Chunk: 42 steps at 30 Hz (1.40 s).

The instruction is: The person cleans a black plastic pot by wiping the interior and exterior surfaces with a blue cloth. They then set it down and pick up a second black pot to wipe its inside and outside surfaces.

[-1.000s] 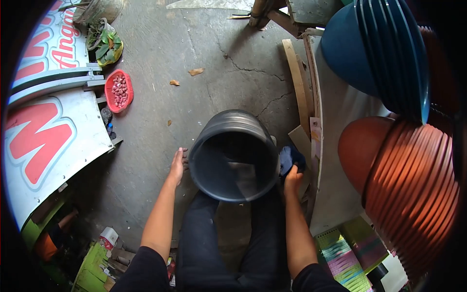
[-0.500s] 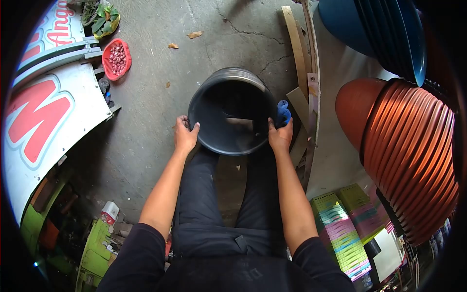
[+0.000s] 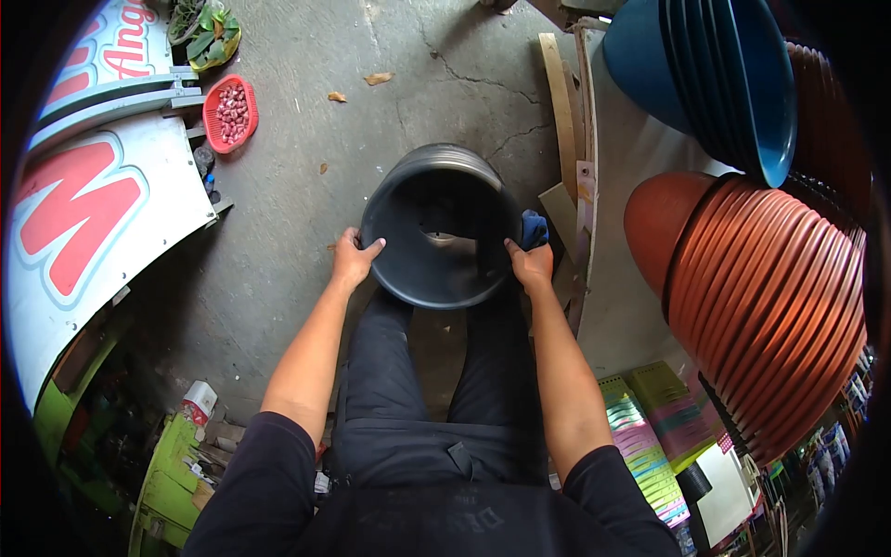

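Note:
A black plastic bucket (image 3: pixel 404 265) is tilted in front of my legs, its wide mouth facing me. Several ridges run round its far side, and a light patch shows deep inside. At the left rim my left hand (image 3: pixel 354 258) grips with the thumb over the edge and the fingers outside. My right hand (image 3: pixel 531 261) holds the opposite rim the same way, its fingers partly hidden behind. A crumpled blue cloth (image 3: pixel 534 228) shows at the right hand, beside the bucket's wall.
Stacked orange tubs (image 3: pixel 761 316) and blue tubs (image 3: pixel 715 88) stand on the right, above colourful stacked baskets (image 3: pixel 645 455). Wooden boards (image 3: pixel 559 111) edge the cracked concrete floor (image 3: pixel 297 167). On the left are a red basket (image 3: pixel 212 125) of small reddish bulbs and a signboard (image 3: pixel 130 227).
The bucket tips slightly, still held at both sides, and my right thumb reaches further over the rim. The surroundings shift a little in view, with the right-hand tubs lower and further left.

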{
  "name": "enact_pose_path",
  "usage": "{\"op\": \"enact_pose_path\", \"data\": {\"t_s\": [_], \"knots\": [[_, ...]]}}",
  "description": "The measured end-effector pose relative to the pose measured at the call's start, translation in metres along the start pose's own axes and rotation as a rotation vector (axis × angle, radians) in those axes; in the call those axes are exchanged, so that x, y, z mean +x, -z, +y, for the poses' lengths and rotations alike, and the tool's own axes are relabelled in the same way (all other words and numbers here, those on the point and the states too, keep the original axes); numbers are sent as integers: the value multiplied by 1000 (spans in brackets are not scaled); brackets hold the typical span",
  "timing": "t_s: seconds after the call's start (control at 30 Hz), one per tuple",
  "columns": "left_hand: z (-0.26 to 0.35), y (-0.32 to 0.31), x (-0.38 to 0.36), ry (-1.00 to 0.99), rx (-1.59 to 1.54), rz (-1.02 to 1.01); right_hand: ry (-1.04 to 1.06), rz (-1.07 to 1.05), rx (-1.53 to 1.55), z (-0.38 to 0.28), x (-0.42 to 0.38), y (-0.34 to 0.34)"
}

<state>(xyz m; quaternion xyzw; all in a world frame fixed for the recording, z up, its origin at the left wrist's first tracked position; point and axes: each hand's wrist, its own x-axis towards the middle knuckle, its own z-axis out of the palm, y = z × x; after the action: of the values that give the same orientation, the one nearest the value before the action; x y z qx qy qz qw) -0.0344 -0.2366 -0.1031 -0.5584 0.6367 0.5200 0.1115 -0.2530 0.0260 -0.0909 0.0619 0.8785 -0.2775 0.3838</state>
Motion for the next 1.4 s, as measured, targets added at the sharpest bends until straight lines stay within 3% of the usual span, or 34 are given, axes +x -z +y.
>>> {"op": "enact_pose_path", "data": {"t_s": [0.13, 0.17, 0.27, 0.37, 0.43, 0.53, 0.6, 0.73, 0.8, 0.87, 0.93, 1.0, 1.07, 1.13, 1.17, 1.23, 1.27, 1.33, 1.4], "knots": [[23, 7, -24, -51, -26, 2, 206, 86, 252, -8, -17, 5], [30, 9, -29, -8, -28, -3, 12, -32, 246, -22, -31, 22], [31, 15, -52, 69, -550, -85, -18, -20, 293, -45, -69, 55], [68, 46, -103, 91, -756, -191, 91, -48, 480, -64, -112, 87], [95, 70, -140, 53, -809, -209, 162, -18, 552, -76, -147, 106], [117, 102, -178, -46, -919, -297, 110, 3, 716, -74, -194, 130], [129, 116, -195, -93, -951, -292, -31, -26, 892, -71, -220, 141], [162, 143, -242, -181, -1023, -236, 83, 59, 1068, -97, -291, 160], [160, 149, -250, -320, -967, -222, 462, 263, 966, -122, -319, 159], [176, 156, -268, -479, -922, -176, 536, 285, 975, -140, -329, 145], [174, 155, -275, -544, -969, -146, 806, 256, 975, -157, -326, 125], [174, 153, -286, -618, -985, -183, 718, 141, 801, -168, -323, 106], [190, 148, -311, -685, -1012, -140, 655, -132, 593, -188, -315, 89], [199, 144, -334, -747, -1036, -109, 911, -309, 378, -207, -313, 76], [202, 143, -342, -784, -1004, -129, 922, -306, 381, -213, -317, 69], [204, 141, -352, -823, -973, -146, 1130, -548, -5, -217, -325, 61], [205, 139, -356, -855, -978, -138, 1137, -549, -9, -214, -322, 63], [212, 141, -372, -888, -989, -119, 1050, -420, -522, -213, -315, 71], [218, 143, -388, -863, -1053, -70, 829, -337, -986, -215, -308, 89]]}}
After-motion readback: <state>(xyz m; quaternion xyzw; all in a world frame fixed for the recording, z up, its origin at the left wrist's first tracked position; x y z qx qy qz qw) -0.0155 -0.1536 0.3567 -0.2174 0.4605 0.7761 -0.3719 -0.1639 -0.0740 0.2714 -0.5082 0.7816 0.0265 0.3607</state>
